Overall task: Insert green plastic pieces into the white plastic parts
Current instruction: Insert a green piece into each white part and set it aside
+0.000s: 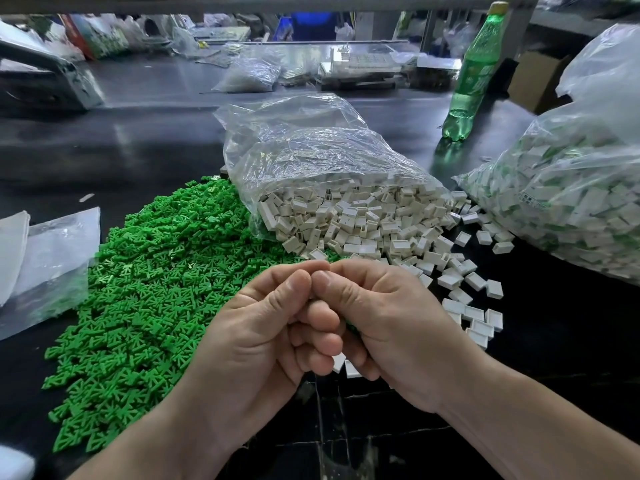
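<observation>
Head view: both hands meet just in front of the clear bag. The left hand and right hand are curled, thumbs pressed tip to tip. What they pinch is hidden, so I cannot tell what either holds.

The white plastic parts spill from the bag's mouth onto the dark surface and trail towards the right hand. The green plastic pieces lie heaped left of the bag.

Both kinds look small, light and stiff, and probably slick and easily dropped. A white part is likely best held by its outer walls with the open face clear, and a green piece by its broad end.

Right of the bag, a second bag holds white parts with green showing among them, probably finished ones. Beyond stands a green bottle.
</observation>
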A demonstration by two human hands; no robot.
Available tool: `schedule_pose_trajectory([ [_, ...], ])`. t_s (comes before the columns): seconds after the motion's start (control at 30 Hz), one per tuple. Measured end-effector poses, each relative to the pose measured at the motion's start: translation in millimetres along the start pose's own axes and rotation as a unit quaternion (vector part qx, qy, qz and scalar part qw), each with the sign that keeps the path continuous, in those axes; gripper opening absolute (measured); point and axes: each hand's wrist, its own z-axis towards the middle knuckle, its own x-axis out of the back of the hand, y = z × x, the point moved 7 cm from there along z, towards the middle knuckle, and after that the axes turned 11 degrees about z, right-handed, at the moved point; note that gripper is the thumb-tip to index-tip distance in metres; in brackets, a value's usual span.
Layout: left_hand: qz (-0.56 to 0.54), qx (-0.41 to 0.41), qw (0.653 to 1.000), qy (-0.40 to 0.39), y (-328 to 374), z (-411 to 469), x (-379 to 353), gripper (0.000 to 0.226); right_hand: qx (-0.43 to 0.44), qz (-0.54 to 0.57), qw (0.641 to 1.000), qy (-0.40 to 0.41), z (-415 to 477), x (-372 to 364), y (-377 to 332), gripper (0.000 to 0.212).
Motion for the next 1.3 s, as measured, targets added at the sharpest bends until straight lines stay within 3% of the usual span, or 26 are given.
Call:
schedule_pose_trajectory([
  [0.27, 0.027, -0.016, 0.999, -0.040, 4.6, 3.8, -1.0, 0.028, -0.007, 0.042, 0.999, -0.007, 0.5, -1.7, -2.0, 0.025],
  [0.33, 0.098, -0.021, 0.995, 0.004, 10.8, 5.6, 8.9, 0.027, -0.020, 0.075, 0.997, -0.019, 2.0, -2.3, 0.0, 0.027],
  [0.4, 0.242, -0.044, 0.966, 0.083, 21.4, 3.7, 24.4, 0.019, -0.048, 0.147, 0.986, -0.054, 3.1, -3.7, 0.0, 0.024],
  [0.43, 0.341, -0.062, 0.930, 0.124, 27.1, 0.9, 31.7, 0.014, -0.055, 0.213, 0.972, -0.085, 4.0, -4.9, -3.1, 0.020],
  [0.5, 0.551, -0.103, 0.809, 0.175, 35.5, -4.6, 38.4, 0.012, -0.050, 0.354, 0.923, -0.141, 6.1, -3.9, -14.0, 0.012],
  [0.53, 0.641, -0.114, 0.739, 0.174, 35.0, -5.0, 36.5, 0.015, -0.047, 0.391, 0.907, -0.149, 6.8, -1.2, -17.4, 0.012],
  [0.6, 0.765, -0.120, 0.617, 0.140, 26.1, -1.7, 26.5, 0.035, -0.043, 0.396, 0.907, -0.139, 8.9, 5.3, -17.6, 0.013],
  [0.73, 0.849, -0.170, 0.494, 0.078, 15.4, 3.2, 5.0, 0.042, -0.053, 0.356, 0.928, -0.098, 11.2, 11.9, -13.2, 0.015],
  [0.8, 0.865, -0.176, 0.463, 0.076, 14.5, 5.7, 3.7, 0.040, -0.060, 0.319, 0.943, -0.072, 12.1, 15.0, -10.5, 0.011],
  [1.03, 0.842, -0.190, 0.496, 0.099, 18.4, 11.3, 2.2, 0.011, -0.055, 0.225, 0.972, -0.041, 15.3, 21.4, -2.3, 0.007],
  [1.07, 0.829, -0.190, 0.516, 0.105, 19.6, 10.8, 2.9, 0.010, -0.050, 0.198, 0.979, -0.027, 15.7, 23.1, -1.6, 0.006],
  [1.17, 0.742, -0.173, 0.627, 0.162, 32.7, 5.0, 14.5, 0.008, -0.051, 0.118, 0.991, 0.022, 14.8, 28.8, 3.1, 0.011],
  [1.3, 0.609, -0.159, 0.750, 0.205, 42.3, -3.0, 21.8, 0.010, -0.064, 0.033, 0.996, 0.044, 11.9, 26.4, 8.8, 0.022],
])
